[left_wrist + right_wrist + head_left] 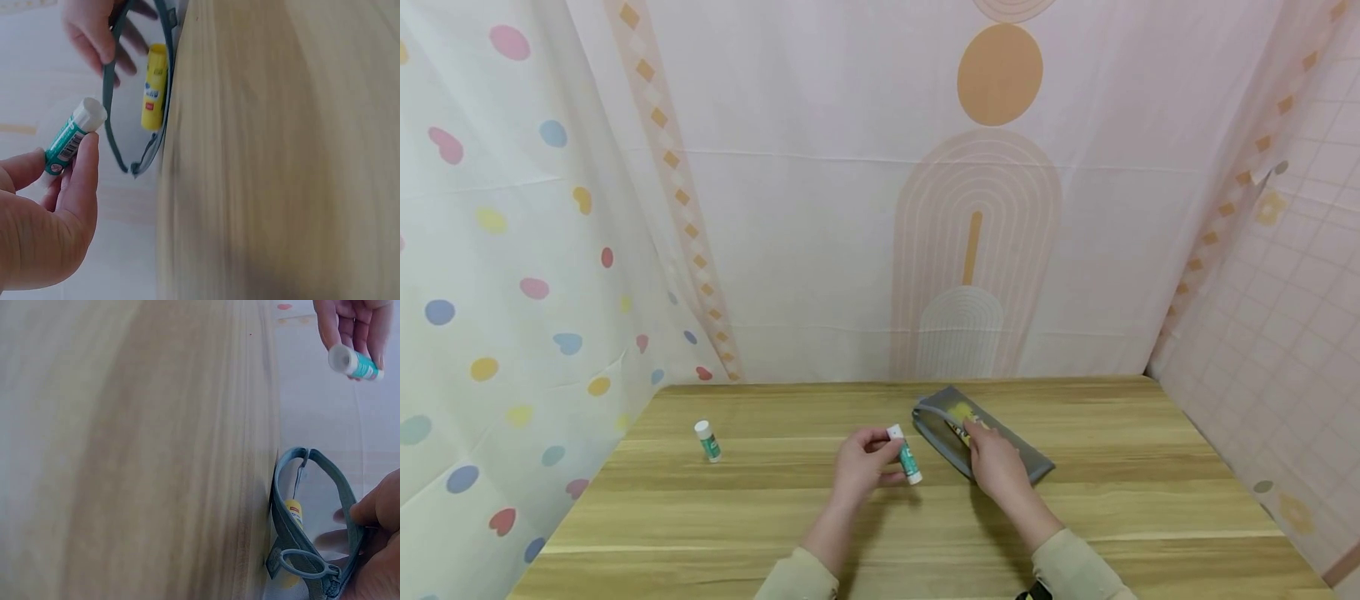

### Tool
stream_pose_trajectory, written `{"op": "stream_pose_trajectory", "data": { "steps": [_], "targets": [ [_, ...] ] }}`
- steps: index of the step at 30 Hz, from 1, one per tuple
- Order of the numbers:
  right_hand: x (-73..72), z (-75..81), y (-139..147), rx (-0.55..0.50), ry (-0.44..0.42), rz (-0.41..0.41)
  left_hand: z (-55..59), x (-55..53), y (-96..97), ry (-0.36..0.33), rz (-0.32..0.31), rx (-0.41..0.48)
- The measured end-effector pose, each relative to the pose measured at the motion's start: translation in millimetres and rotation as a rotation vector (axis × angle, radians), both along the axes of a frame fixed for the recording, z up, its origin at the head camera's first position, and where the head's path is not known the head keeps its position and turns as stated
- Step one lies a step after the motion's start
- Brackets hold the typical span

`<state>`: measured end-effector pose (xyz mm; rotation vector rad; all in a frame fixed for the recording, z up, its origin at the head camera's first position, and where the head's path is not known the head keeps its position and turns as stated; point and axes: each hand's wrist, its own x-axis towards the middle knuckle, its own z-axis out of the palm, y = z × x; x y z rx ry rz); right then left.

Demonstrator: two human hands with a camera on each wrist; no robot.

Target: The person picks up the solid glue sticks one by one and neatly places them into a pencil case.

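My left hand (867,467) pinches a green-and-white glue stick (905,455) between thumb and fingers, just left of a grey mesh zip pouch (1018,450). In the left wrist view the glue stick (69,137) slants in front of the pouch's open mouth. My right hand (997,460) grips the upper edge of that mouth, the thumb outside and the fingers inside, as the right wrist view shows. A yellow glue stick (154,87) lies inside the pouch. The mouth, with its zipper pull (306,564), gapes towards the left hand.
Another green glue stick (707,441) with a white cap lies at the left of the wooden table (760,508). Patterned curtains (805,250) hang behind the table and along both sides.
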<state>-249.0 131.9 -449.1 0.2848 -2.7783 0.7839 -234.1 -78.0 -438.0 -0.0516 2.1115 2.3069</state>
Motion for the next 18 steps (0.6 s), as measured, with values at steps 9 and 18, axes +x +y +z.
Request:
{"op": "stream_pose_trajectory", "data": {
  "steps": [9, 18],
  "targets": [
    [0.9, 1.3, -0.8, 0.009, 0.010, -0.005, -4.3, -4.3, 26.2, -0.048, 0.036, 0.049],
    [1.3, -0.3, -0.5, 0.014, 0.023, 0.001, -7.0, -9.0, 47.8, -0.084, 0.083, 0.136]
  ]
}}
